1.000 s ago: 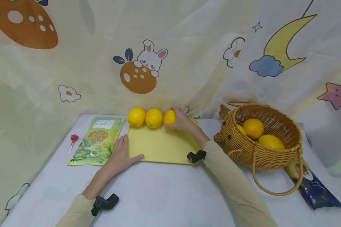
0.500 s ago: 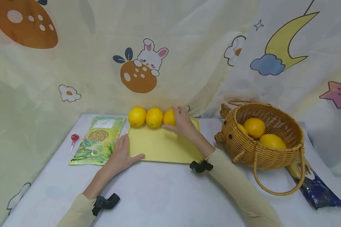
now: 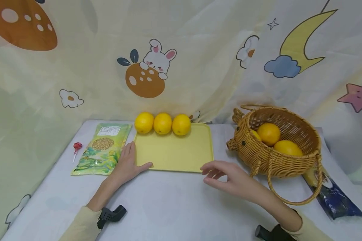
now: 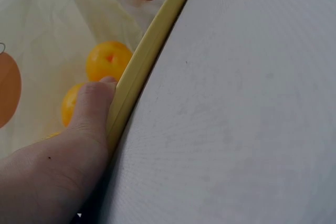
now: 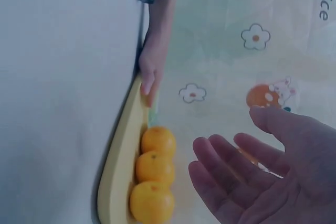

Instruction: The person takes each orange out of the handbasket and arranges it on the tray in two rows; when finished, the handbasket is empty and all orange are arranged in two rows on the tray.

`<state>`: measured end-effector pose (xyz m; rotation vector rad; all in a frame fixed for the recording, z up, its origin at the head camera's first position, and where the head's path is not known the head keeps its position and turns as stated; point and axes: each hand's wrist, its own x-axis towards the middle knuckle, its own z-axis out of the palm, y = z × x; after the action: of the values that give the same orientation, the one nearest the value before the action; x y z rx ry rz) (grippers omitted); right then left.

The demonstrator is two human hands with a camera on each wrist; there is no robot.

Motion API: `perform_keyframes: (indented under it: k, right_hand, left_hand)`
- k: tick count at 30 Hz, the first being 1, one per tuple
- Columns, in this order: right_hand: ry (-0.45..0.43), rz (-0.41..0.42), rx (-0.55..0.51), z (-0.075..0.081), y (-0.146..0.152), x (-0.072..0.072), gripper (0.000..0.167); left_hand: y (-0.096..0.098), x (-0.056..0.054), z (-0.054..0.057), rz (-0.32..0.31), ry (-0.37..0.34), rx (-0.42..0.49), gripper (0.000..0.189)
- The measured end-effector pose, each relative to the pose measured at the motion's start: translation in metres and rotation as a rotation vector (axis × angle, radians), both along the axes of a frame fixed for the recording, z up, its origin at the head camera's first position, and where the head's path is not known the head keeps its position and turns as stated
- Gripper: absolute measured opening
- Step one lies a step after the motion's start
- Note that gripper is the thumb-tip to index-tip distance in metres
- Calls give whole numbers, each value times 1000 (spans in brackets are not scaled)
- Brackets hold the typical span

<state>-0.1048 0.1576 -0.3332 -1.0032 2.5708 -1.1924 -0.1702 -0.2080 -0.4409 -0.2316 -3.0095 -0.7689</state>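
Three oranges stand in a row along the back edge of a yellow tray [image 3: 173, 152]: a left orange [image 3: 143, 123], a middle orange [image 3: 162, 123] and a right orange [image 3: 181, 125]. At the tray's front left corner, my left hand [image 3: 126, 167] rests with straight fingers along the side and its thumb on the front rim. My right hand [image 3: 229, 177] hovers off the tray's front right corner, fingers loosely bent, holding nothing. In the right wrist view that hand's palm [image 5: 283, 182] is bare, with the oranges beyond. A wicker pig basket [image 3: 277, 167] to the right contains more oranges [image 3: 268, 134].
Left of the tray lies a green and yellow bag [image 3: 102, 150] with a picture of beans or grains. A red lollipop [image 3: 77, 146] lies beside it. Partly under the basket is a dark blue packet [image 3: 338, 201]. A printed curtain [image 3: 205, 60] hangs behind the table.
My right hand has let go of the right orange, leaving it in the row, and has come back toward the front right. My left hand stays at the tray corner.
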Motion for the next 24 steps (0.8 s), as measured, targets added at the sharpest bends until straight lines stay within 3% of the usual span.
perform_keyframes:
  k: [7,12,15,19,21,24]
  right_hand:
    - [85,-2,-67,-3,21,11,16]
    - [91,-32,-73,1,27,6,18]
    - [69,-82,-77,11,34,-1,19]
    - [59,-188,-48,38,56,-22,21]
    - [31,-263,41,56,71,-40,21]
    - [-23,-285,261,81,97,-75,28]
  left_hand:
    - [0,2,2,0,-7,-4,119]
    - [-1,2,2,0,-10,2,118]
    - [-2,2,2,5,-5,-7,117]
    - [-2,1,1,-3,8,-1,117]
    - [-2,1,0,-3,6,7,117]
    - [-1,1,0,-1,-7,7,118]
